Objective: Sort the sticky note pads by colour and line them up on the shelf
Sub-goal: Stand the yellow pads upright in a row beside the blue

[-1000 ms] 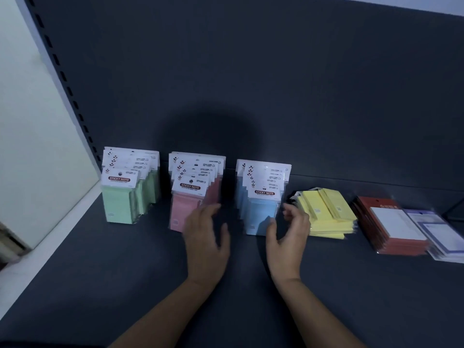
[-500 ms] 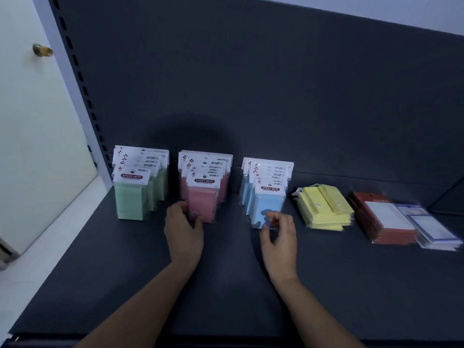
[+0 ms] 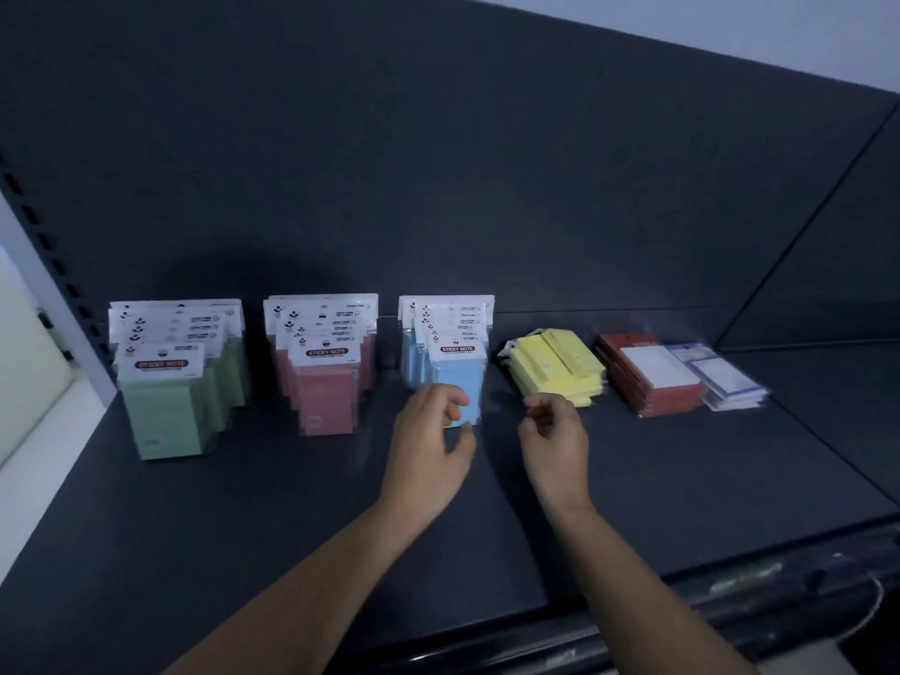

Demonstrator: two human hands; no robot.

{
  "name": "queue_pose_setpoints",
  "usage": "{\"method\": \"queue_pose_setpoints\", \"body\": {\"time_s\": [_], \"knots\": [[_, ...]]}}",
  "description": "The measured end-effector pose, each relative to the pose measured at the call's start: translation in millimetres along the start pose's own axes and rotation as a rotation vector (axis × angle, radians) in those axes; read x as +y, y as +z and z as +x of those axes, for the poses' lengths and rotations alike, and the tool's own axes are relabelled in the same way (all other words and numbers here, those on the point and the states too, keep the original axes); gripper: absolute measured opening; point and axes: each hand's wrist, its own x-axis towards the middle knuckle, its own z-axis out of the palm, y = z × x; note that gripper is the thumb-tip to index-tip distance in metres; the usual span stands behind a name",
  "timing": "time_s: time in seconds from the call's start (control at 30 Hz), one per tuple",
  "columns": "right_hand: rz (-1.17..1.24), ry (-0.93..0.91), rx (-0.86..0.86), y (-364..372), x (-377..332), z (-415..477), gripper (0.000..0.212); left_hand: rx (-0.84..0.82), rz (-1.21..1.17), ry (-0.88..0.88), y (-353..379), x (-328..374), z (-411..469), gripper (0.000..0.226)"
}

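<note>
along the back edge of the shelf [image 3: 682, 479], green pads [image 3: 165, 411], pink pads [image 3: 326, 392] and blue pads [image 3: 458, 377] stand in rows from the left end, and yellow pads [image 3: 555, 362] lie flat to their right. the left hand [image 3: 428, 436] has shifted from pink to the front blue pad, fingers curled against it, though i cannot tell if it grips. the right hand [image 3: 553, 440] has left blue, loosely curled and empty, and nears yellow, probably the next row to stand up.
</note>
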Motion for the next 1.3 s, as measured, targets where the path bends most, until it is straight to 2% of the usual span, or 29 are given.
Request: {"method": "queue_pose_setpoints", "body": {"time_s": [0.1, 0.23, 0.33, 0.43, 0.57, 0.73, 0.87, 0.97, 1.07, 1.2, 1.3], "knots": [[-0.055, 0.010, 0.065, -21.4, 6.7, 15.2, 0.023, -0.153, -0.068, -0.011, 29.7, 17.4, 7.3, 0.017], [-0.072, 0.005, 0.060, -49.4, 19.3, 40.5, 0.031, -0.174, -0.095, -0.045, 66.3, 32.9, 24.6, 0.023], [-0.037, -0.010, -0.016, -65.6, 30.5, 64.2, 0.035, -0.158, 0.039, -0.113, 96.6, 42.1, 44.0, 0.038], [-0.036, -0.008, -0.136, -76.5, 40.6, 88.2, 0.042, -0.184, 0.301, -0.183, 127.2, 51.7, 62.8, 0.052], [0.078, 0.061, -0.290, -83.0, 48.5, 115.2, 0.050, -0.177, 0.437, -0.283, 157.0, 64.3, 78.6, 0.051], [0.263, 0.044, -0.318, -86.5, 55.7, 124.4, 0.039, 0.023, 0.331, -0.271, 173.5, 81.5, 78.2, 0.040], [0.249, 0.013, -0.256, -86.3, 55.3, 126.6, 0.037, 0.133, 0.314, -0.261, 180.4, 83.2, 70.8, 0.033], [0.211, 0.101, -0.291, -85.8, 58.7, 132.3, 0.039, 0.089, 0.335, -0.320, 182.2, 79.4, 70.2, 0.040], [0.126, 0.069, -0.313, -84.4, 61.4, 133.2, 0.039, 0.064, 0.295, -0.354, 183.8, 76.0, 72.5, 0.047], [0.086, 0.028, -0.263, -81.2, 62.0, 132.2, 0.037, -0.004, 0.190, -0.381, 185.0, 72.7, 74.1, 0.052], [-0.001, -0.031, -0.150, -82.6, 62.8, 132.3, 0.035, -0.029, 0.090, -0.400, 184.5, 72.2, 75.2, 0.052]]}}
